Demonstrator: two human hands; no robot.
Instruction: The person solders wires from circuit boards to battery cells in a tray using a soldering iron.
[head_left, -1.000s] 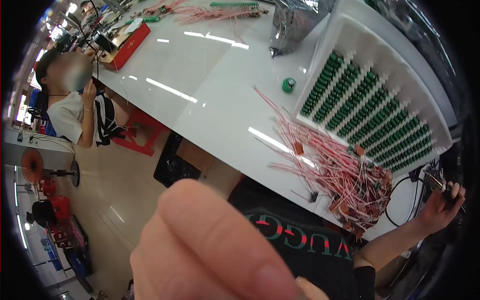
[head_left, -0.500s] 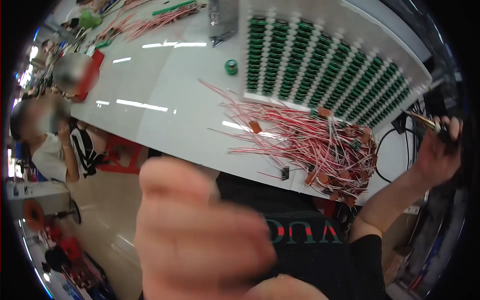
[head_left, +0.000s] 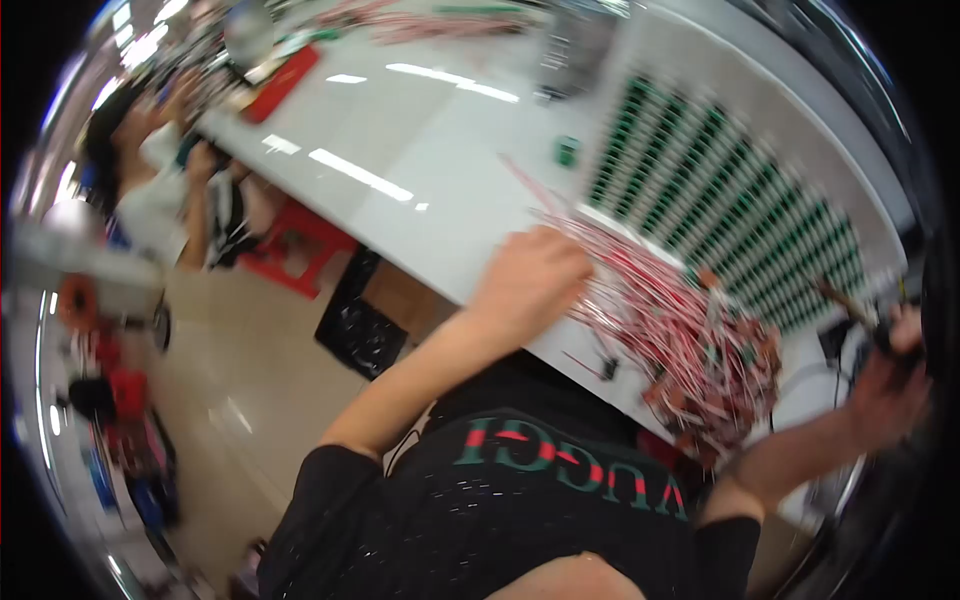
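Observation:
My left hand [head_left: 532, 283] is over the table's front edge, fingers curled together at the left end of a heap of red and white wires [head_left: 660, 310]. Whether a wire is between those fingers is hidden. Far right, my right hand [head_left: 893, 385] is closed around the dark handle of what looks like a soldering iron [head_left: 848, 304], its brownish tip pointing up and left. Small brown and green pieces cling to the wires' right ends. A small dark part [head_left: 609, 368] lies by the table edge.
Behind the wires stands a white tray [head_left: 690, 40] with rows of green coil-like parts [head_left: 715, 170]. A single green part [head_left: 566, 151] sits left of it, near a clear plastic bag [head_left: 575, 55]. Another person [head_left: 150, 200] sits at the left beside a red stool [head_left: 300, 245].
My left hand has dropped from close in front of the camera to the wires. My view has shifted, so the table appears further right. The right hand still holds the tool.

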